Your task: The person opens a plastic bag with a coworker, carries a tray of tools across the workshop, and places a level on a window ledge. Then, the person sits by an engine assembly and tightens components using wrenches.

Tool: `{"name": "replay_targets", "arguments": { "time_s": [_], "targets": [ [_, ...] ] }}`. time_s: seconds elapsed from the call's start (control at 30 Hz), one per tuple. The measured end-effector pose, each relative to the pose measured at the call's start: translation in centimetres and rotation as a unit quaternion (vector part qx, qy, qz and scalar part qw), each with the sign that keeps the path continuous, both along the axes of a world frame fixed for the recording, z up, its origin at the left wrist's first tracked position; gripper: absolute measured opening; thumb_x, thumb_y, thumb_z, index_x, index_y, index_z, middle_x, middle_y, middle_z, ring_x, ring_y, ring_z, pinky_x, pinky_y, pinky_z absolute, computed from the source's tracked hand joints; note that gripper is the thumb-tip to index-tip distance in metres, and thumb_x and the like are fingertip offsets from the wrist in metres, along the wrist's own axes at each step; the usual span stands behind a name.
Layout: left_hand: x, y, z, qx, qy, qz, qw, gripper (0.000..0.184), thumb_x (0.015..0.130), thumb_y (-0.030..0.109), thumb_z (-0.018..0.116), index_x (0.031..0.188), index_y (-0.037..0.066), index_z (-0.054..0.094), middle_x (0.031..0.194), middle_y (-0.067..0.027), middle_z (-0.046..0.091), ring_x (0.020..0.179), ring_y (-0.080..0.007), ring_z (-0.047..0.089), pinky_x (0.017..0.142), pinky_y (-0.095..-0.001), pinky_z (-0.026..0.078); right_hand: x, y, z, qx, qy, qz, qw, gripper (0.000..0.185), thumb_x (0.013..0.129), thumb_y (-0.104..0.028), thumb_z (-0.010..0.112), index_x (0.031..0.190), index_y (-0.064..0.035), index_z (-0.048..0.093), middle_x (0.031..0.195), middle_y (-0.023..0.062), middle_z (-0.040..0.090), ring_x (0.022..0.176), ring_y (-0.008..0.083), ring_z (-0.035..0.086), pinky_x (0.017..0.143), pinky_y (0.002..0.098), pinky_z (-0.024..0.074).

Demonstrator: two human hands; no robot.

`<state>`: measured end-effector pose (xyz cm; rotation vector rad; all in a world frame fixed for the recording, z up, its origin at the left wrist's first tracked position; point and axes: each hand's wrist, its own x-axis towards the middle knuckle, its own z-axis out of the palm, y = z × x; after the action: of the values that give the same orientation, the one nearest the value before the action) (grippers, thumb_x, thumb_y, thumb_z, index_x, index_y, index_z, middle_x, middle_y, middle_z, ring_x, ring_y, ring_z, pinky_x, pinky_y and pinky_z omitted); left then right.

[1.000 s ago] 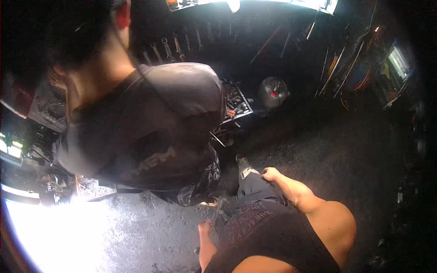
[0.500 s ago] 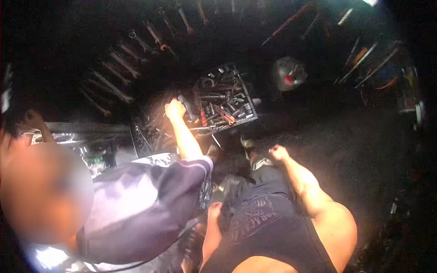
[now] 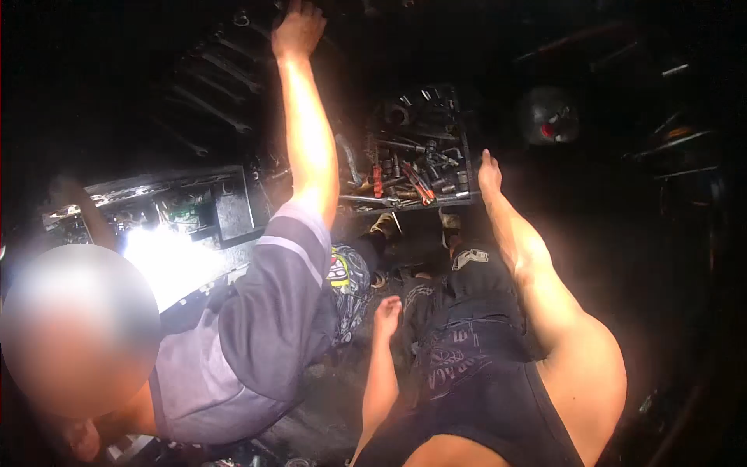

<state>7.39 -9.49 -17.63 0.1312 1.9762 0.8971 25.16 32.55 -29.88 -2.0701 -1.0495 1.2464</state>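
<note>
My left hand (image 3: 387,315) hangs low beside my dark trousers, fingers loosely bent and apart, with nothing seen in it. My right hand (image 3: 490,173) is stretched forward just off the right edge of the tool tray (image 3: 468,159); it is seen edge-on, fingers extended, and holds nothing I can see. Sockets, ratchets and other metal tools are heaped in the tray, among them pliers with red handles (image 3: 419,184). To my left a co-worker's arm (image 3: 307,132) reaches up toward the wall, and that hand (image 3: 299,31) is at the hanging wrenches (image 3: 226,70).
A bright lamp glare (image 3: 175,261) lies over the bench at left, beside an open metal case (image 3: 163,179) of parts. A clear rounded container (image 3: 549,117) with something red in it sits at the right. Long tools (image 3: 677,144) hang at far right, in dim light.
My right hand has moved forward to the tray's side, and my left hand has risen a little. The co-worker's hand has gone from beside the tray up to the wall.
</note>
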Motion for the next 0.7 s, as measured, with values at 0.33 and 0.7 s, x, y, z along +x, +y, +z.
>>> {"name": "replay_targets", "arguments": {
  "time_s": [0.33,0.7],
  "targets": [
    [2.1,-4.5,-0.1,-0.047,0.004,0.028,0.999,0.023,0.090,0.020,0.067,0.110,0.010,0.066,0.087,-0.0036,0.067,0.073,-0.0147,0.061,0.064,-0.0304,0.051,-0.2,-0.6,0.3,-0.031,0.109,-0.075,0.991,0.045,0.095,-0.036,0.058,0.130,-0.0081,0.054,0.132,0.0145,0.058,0.123,0.0295,0.053,0.102,0.0381,0.0401],
    [2.8,-4.1,-0.5,-0.025,0.000,0.007,1.000,0.023,0.090,0.020,0.068,0.111,0.010,0.066,0.088,-0.0034,0.067,0.074,-0.0146,0.061,0.065,-0.0304,0.052,2.2,-1.3,1.0,-0.082,0.246,-0.099,0.961,0.050,0.086,-0.027,0.073,0.129,-0.0104,0.053,0.121,0.0063,0.059,0.100,0.0204,0.059,0.072,0.0354,0.0540]
  ]
}}
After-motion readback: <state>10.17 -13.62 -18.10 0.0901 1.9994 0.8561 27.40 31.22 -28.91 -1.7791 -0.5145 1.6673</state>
